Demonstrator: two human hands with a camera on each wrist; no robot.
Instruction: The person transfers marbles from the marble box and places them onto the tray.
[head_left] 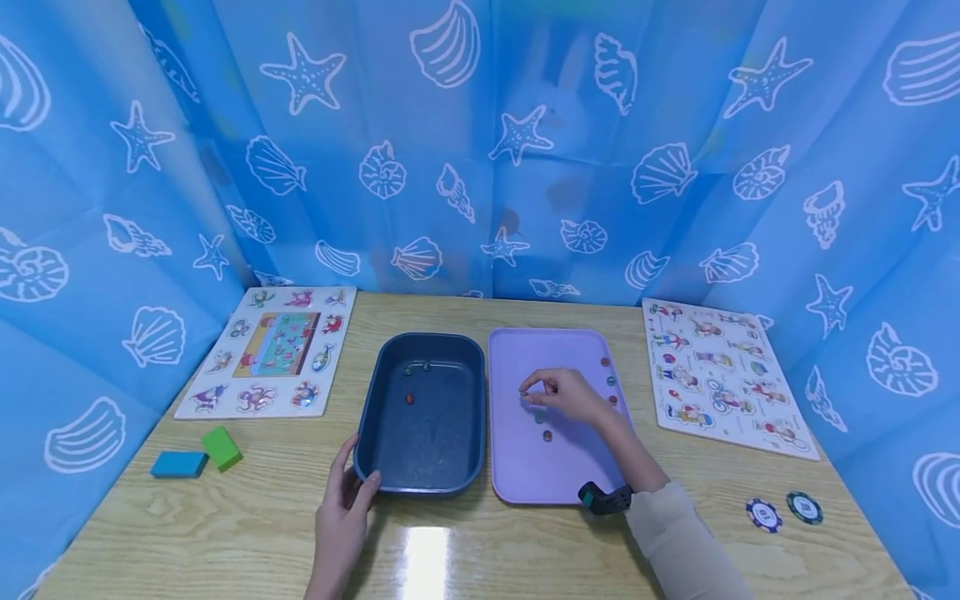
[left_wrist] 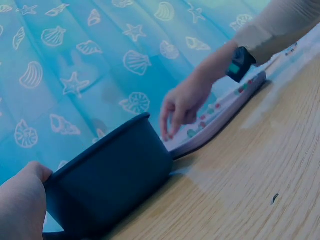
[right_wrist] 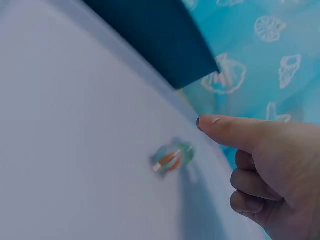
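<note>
My right hand point(head_left: 566, 395) is over the lilac tray point(head_left: 525, 475), pinching a small dark marble point(right_wrist: 198, 122) between thumb and index finger; the fingers hide most of it. Just below that hand, an orange-streaked marble point(head_left: 547, 436) and a greenish marble point(head_left: 540, 416) lie on the tray. Several more, including a green marble point(head_left: 611, 380), sit along its right side. My left hand point(head_left: 345, 508) grips the near left corner of a dark blue bin point(head_left: 420, 492), thumb at the rim. Inside are a red marble point(head_left: 409, 399) and two green ones.
Picture puzzle boards stand at the back left point(head_left: 322, 400) and right point(head_left: 720, 417). A blue block point(head_left: 179, 464) and a green block point(head_left: 221, 448) lie on the left. Two poker chips point(head_left: 763, 515) rest at the right. A shell-patterned curtain point(head_left: 465, 233) encloses the table.
</note>
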